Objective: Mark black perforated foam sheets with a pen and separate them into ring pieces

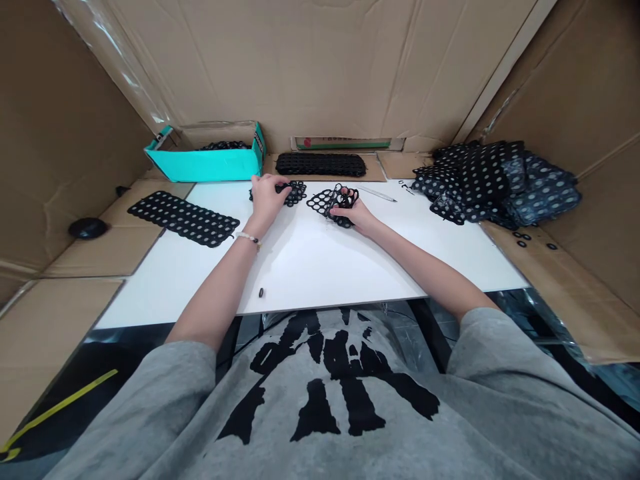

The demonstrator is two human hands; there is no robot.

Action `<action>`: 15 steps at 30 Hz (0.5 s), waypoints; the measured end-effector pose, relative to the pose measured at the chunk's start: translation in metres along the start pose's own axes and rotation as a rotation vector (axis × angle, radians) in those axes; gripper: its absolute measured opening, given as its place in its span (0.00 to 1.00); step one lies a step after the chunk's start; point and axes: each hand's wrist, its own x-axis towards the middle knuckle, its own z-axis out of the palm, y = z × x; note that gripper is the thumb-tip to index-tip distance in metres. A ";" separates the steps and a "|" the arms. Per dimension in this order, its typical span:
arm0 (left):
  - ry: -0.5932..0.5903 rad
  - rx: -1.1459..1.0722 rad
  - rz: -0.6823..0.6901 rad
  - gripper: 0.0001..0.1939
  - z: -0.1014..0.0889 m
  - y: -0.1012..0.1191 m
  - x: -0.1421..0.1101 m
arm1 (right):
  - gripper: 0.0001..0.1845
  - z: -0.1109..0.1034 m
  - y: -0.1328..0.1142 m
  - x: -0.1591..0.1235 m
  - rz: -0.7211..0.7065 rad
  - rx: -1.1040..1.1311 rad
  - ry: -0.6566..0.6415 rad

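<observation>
My right hand [354, 215] is closed around a bunched piece of black mesh of joined rings [320, 201], with an open lattice flap spread to its left. Just left of that, my left hand [267, 197] has its thumb and fingers bent together on a smaller black ring-mesh piece [297, 193] lying on the white board [320, 260]. Part of this piece is hidden under the hand. A narrow gap seems to separate the two pieces. Behind my right hand lies a thin whitish pen-like tool [377, 193].
Flat to the left is a perforated black strip [184, 219]; a turquoise-sided box [205, 165] holds more black pieces. A stacked strip [321, 164] lies at the back. Dotted black sheets [480, 180] pile up at right, near loose rings [521, 244]. Cardboard walls [320, 67] surround the board.
</observation>
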 end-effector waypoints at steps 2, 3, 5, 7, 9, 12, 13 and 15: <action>0.002 0.026 0.044 0.11 0.006 0.016 -0.004 | 0.39 -0.002 -0.001 0.000 -0.031 -0.102 0.006; -0.007 0.028 0.067 0.12 0.008 0.023 -0.006 | 0.39 -0.003 -0.002 0.000 -0.062 -0.198 0.017; -0.069 0.034 0.131 0.14 0.013 0.030 -0.010 | 0.40 -0.009 -0.008 0.000 -0.152 -0.458 0.064; -0.159 0.042 0.196 0.17 0.017 0.032 -0.014 | 0.42 -0.015 -0.015 0.001 -0.233 -0.700 0.128; -0.238 0.059 0.234 0.19 0.020 0.031 -0.017 | 0.36 -0.021 -0.020 0.002 -0.211 -0.816 0.124; -0.306 0.064 0.233 0.20 0.026 0.031 -0.019 | 0.19 -0.023 -0.020 0.006 -0.081 -0.786 0.060; -0.325 0.052 0.224 0.20 0.028 0.032 -0.019 | 0.16 -0.021 -0.018 0.007 -0.047 -0.721 0.052; -0.368 0.008 0.198 0.20 0.030 0.036 -0.019 | 0.14 -0.016 -0.015 0.007 -0.002 -0.520 0.042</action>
